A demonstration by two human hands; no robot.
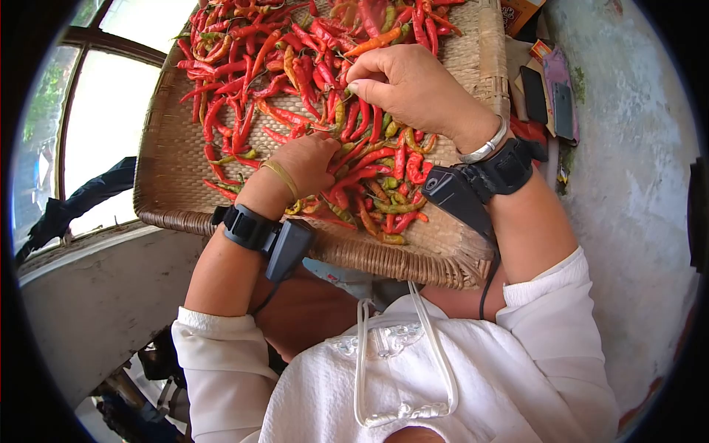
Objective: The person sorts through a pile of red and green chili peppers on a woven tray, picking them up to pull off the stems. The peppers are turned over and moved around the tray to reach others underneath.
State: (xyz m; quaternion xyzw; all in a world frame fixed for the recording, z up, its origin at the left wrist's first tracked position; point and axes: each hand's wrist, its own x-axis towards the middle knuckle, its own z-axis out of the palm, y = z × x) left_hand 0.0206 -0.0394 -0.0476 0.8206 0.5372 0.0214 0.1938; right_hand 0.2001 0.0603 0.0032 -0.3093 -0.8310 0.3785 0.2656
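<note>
Red, orange and green chili peppers (273, 63) lie spread over a large woven basket tray (173, 184) in front of me. My left hand (301, 166), palm down with a yellow band at the wrist, curls its fingers into the peppers near the middle; its fingertips are partly hidden among them. Farther up and to the right, my right hand (417, 88) wears a silver bangle (486, 142) and hangs just over the peppers. Its thumb and forefinger close in a pinch, with a small green stem (353, 88) at the thumb tip.
At the left are a window (111, 88) and a black wrapped bar (81, 199). Two phones (565, 111) and a carton (521, 13) lie right of the tray, beside a pale wall (628, 184). Both wrists carry black strapped devices (289, 247) with cables.
</note>
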